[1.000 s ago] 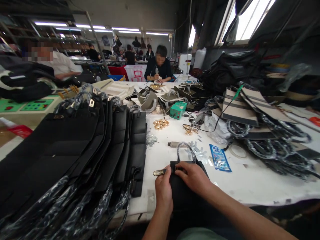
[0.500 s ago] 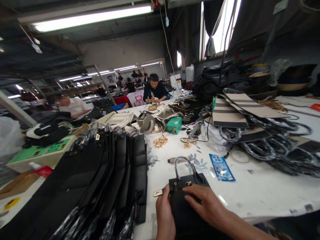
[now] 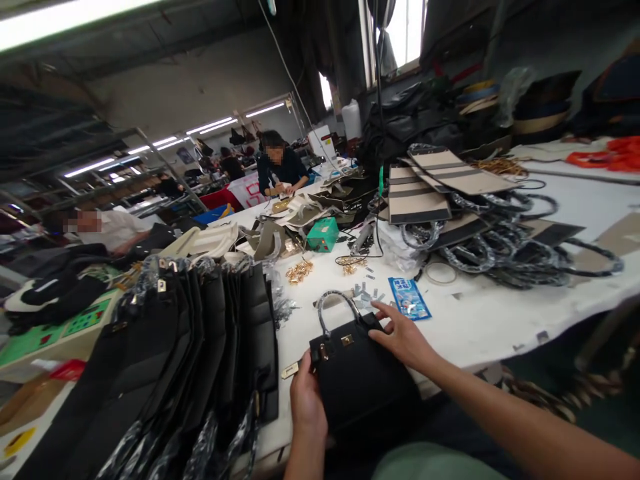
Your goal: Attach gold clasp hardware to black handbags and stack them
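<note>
A black handbag (image 3: pixel 367 380) leans at the table's front edge, its wrapped loop handle (image 3: pixel 325 310) upright and a small gold clasp (image 3: pixel 347 340) on its front. My left hand (image 3: pixel 307 400) is closed around the bag's left side, thumb in front. Beside that thumb juts a strap end with a gold plate (image 3: pixel 290 371). At the bag's top right corner is my right hand (image 3: pixel 403 337), its thumb and forefinger apart and touching or nearly touching the corner. Parts of both hands' fingers are hidden.
Black bag panels (image 3: pixel 200 347) stand in a row at left. Small metal plates (image 3: pixel 367 293), a blue packet (image 3: pixel 409 298), gold fittings (image 3: pixel 299 271) and a green box (image 3: pixel 323 235) lie beyond. Handled panels (image 3: pixel 425 193) are piled right. A co-worker (image 3: pixel 280 167) sits across.
My right hand has moved from the bag's upper front to its top right corner, uncovering the clasp. The left hand keeps its hold. The view has swung to the right and down.
</note>
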Tool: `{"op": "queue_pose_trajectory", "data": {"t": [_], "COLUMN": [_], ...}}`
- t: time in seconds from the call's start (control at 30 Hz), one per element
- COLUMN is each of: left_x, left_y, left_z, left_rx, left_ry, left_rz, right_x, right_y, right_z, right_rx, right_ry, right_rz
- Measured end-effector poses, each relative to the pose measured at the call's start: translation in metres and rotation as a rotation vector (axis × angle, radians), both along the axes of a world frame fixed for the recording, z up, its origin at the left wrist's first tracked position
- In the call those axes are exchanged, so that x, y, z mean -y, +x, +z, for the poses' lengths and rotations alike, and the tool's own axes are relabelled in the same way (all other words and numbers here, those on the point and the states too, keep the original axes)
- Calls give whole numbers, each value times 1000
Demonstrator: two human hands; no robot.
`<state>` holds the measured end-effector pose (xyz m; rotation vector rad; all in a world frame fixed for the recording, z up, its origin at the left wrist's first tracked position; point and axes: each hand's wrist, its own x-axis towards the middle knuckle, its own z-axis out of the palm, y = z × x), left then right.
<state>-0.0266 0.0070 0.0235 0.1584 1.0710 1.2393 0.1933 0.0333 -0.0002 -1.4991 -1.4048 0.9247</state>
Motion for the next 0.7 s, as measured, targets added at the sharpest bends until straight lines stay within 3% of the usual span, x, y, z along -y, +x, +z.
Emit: {"op": "queue_pose_trajectory", "data": {"t": [0.17,0.3,0.43,0.57,0.7], "left_x": [11,15,17,22,13], "left_y": [-10,-26,-54,-74,-81], "left_z": [3,5,11,15,15], "left_rx": [-110,-345,-416,-317,-364], "left_ry": [84,212,293,340,252], "left_rz": [42,89,-92,-295,-234], "right_x": [-13,-19,-19,-15,-30], "right_y": [-19,-30,-33,-28,-20], "right_z": [-3,-1,6,-5,-27], "right_rx": [-18,-180,-329,-138,38], "right_ry": [92,2,-87,-121,-74], "right_rz": [71,140,276,323,255]}}
